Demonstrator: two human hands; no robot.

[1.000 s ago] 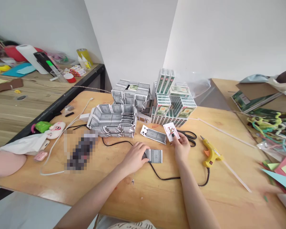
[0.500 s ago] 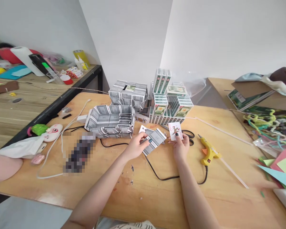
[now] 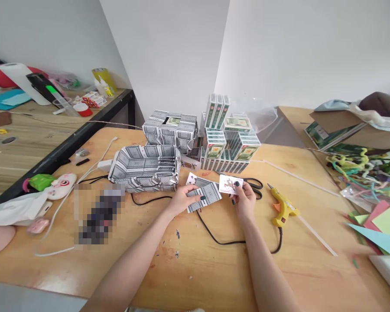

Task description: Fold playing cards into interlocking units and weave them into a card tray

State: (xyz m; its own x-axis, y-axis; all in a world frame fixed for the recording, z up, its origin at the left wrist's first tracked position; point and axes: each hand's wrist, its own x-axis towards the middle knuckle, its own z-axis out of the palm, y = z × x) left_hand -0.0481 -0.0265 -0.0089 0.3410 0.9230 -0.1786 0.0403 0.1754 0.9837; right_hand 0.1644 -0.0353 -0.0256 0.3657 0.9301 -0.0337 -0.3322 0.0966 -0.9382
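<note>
Pinched in my left hand (image 3: 183, 200) are a few playing cards (image 3: 209, 190), fanned slightly with their grey patterned backs up and one white face showing at the upper left. My right hand (image 3: 245, 198) grips a joker card (image 3: 227, 184) between thumb and fingers, face up and turned sideways. Its left edge lies close beside the cards in my left hand. Behind my left hand stands an open box (image 3: 143, 164) built from folded playing cards, with loose cards inside its right end. A second folded-card structure (image 3: 170, 130) is behind it.
Stacked green card packs (image 3: 225, 164) stand at the back. A yellow glue gun (image 3: 284, 208) lies to the right, its black cord (image 3: 221, 243) crossing below my hands. Glue sticks (image 3: 318, 236), coloured paper (image 3: 383, 227) and a cardboard box (image 3: 347, 123) are farther right. A white cable (image 3: 56, 212) runs at left.
The joker card has turned from upright to sideways and come nearer the other cards. My left hand has shifted slightly left and its cards have tilted. The camera view has moved a little.
</note>
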